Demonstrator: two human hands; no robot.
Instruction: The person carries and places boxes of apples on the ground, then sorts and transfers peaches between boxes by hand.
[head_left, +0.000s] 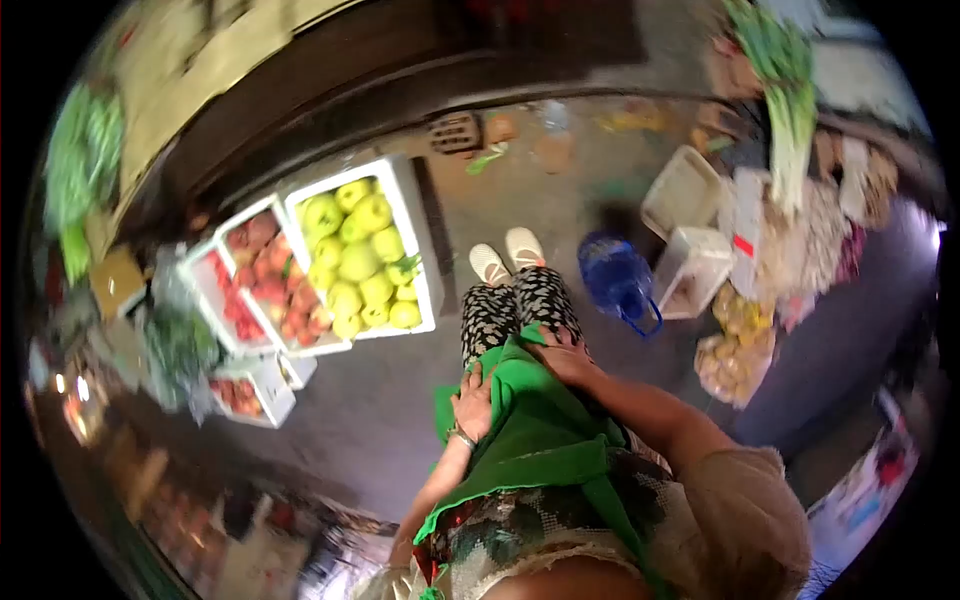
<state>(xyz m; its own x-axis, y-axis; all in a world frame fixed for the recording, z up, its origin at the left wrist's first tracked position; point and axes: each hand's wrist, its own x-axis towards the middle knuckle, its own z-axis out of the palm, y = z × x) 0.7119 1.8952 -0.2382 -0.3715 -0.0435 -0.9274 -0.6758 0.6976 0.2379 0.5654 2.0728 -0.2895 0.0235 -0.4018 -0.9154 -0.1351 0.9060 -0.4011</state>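
A green apron (535,400) covers my lap over black-and-white patterned trousers (545,300). My left hand (473,403), with a bracelet at the wrist, lies on the apron's left side, its fingers stretched out. On the right side of the apron, near the thigh, my right hand (563,360) rests with fingers spread and holds nothing that I can see. To the left stands a white foam box of yellow-green apples (358,260). Next to it, another white box holds red fruit (283,285).
A blue bucket (615,275) stands to the right of my shoes (507,252). Beyond it are a white foam box (692,270), a pale basket (683,190), bags of round potato-like produce (735,355) and long leeks (790,130). Leafy greens (180,345) lie at left.
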